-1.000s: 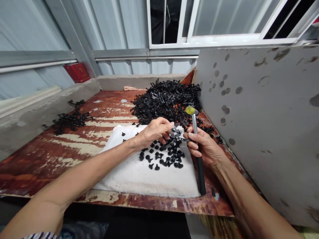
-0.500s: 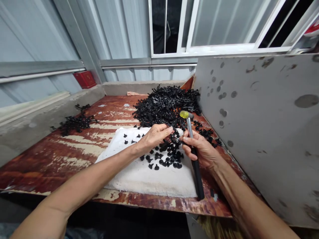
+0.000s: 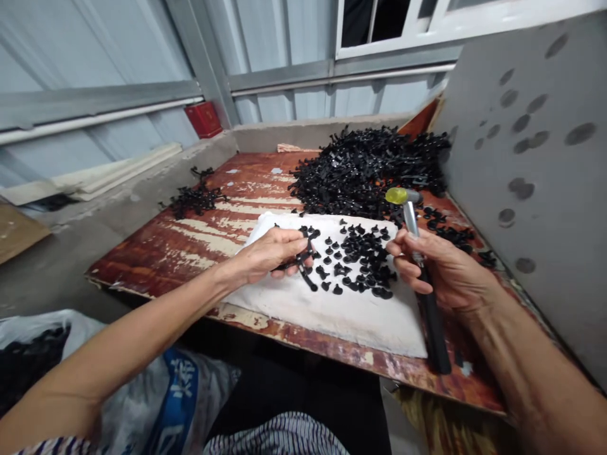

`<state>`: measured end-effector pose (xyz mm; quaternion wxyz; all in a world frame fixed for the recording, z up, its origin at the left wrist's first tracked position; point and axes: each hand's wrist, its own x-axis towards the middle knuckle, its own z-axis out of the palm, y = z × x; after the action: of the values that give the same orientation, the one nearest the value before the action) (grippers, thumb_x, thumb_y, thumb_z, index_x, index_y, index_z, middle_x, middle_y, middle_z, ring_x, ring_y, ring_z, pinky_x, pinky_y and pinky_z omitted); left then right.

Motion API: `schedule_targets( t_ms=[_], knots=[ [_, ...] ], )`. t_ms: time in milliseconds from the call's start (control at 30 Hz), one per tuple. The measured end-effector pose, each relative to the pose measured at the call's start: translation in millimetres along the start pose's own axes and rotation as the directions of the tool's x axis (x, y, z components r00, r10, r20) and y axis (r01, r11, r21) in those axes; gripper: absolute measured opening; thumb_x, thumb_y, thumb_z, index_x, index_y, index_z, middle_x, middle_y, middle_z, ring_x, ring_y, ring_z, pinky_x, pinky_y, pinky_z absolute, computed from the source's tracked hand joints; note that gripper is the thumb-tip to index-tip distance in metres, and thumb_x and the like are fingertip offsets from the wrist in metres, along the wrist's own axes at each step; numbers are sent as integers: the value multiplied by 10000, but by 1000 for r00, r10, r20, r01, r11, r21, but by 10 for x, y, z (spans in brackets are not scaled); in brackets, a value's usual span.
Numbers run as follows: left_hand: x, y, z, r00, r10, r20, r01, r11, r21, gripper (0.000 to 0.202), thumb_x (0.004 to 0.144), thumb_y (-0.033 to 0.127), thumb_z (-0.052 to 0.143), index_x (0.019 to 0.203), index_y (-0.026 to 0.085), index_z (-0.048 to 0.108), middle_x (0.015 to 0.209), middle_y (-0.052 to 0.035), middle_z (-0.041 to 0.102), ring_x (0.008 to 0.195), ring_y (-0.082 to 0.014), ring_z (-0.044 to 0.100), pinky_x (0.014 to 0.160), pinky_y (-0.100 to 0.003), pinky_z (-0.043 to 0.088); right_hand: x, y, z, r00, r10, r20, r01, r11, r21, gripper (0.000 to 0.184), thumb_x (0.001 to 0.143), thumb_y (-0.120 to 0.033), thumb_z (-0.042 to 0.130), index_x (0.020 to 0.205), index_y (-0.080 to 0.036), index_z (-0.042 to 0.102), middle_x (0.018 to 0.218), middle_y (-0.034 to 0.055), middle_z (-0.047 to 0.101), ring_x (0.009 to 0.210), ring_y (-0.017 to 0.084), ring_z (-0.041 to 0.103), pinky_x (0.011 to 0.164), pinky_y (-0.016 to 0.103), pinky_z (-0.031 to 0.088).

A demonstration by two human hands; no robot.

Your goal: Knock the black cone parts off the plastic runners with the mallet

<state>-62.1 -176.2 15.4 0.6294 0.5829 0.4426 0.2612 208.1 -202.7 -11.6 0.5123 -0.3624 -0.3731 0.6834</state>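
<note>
My left hand point(image 3: 277, 253) is closed on a small black plastic part point(image 3: 307, 268), whose stem sticks out below the thumb and fingers. In my right hand point(image 3: 439, 265) is a hammer point(image 3: 432, 322) with a yellow and grey head, a metal shaft and a black grip. It stands head up, tilted a little. Between the hands, many small black mushroom-shaped pieces point(image 3: 363, 253) lie scattered on a white cloth-covered pad point(image 3: 327, 322). The left hand is above the pad's left side; the right is over its right edge.
A large heap of black parts point(image 3: 365, 167) covers the back of the worn red-brown table point(image 3: 175, 243). A smaller cluster point(image 3: 196, 196) lies at left. A grey spotted panel point(image 3: 526, 164) borders the right side. Below left is a white sack point(image 3: 137, 404); a red box point(image 3: 203, 119) sits in the corner.
My hands have moved apart: the left now holds the black part away to the left, while the right stays around the hammer. The view has turned left and down.
</note>
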Motion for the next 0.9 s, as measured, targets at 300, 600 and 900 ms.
schedule_targets(
  t_ms=[300,600,900],
  knots=[
    [-157,-350,-184,985,-167,43,163,983,89,314,788,425,665,749,120,602,605,-16,606,338,-12,383,304,-136,168,57,68,-23,992,66,-107,-72,996,-53,272,564,-253,828,681,-180,594,617,-20,535,395,28,343,264,120,253],
    [-68,-247,-38,998,0,66,-11,987,160,290,897,277,502,643,139,520,635,13,539,371,5,382,365,-165,209,72,74,-35,988,79,-135,-88,995,-57,255,575,-253,808,687,-184,590,617,-14,524,385,31,336,280,130,225],
    [-82,-331,-13,982,7,187,-64,952,300,295,908,318,480,665,153,507,559,45,450,385,-14,344,395,-179,203,69,63,-46,991,69,-118,-77,995,-62,281,566,-253,826,707,-177,595,615,-19,530,382,29,336,278,135,202]
  ],
)
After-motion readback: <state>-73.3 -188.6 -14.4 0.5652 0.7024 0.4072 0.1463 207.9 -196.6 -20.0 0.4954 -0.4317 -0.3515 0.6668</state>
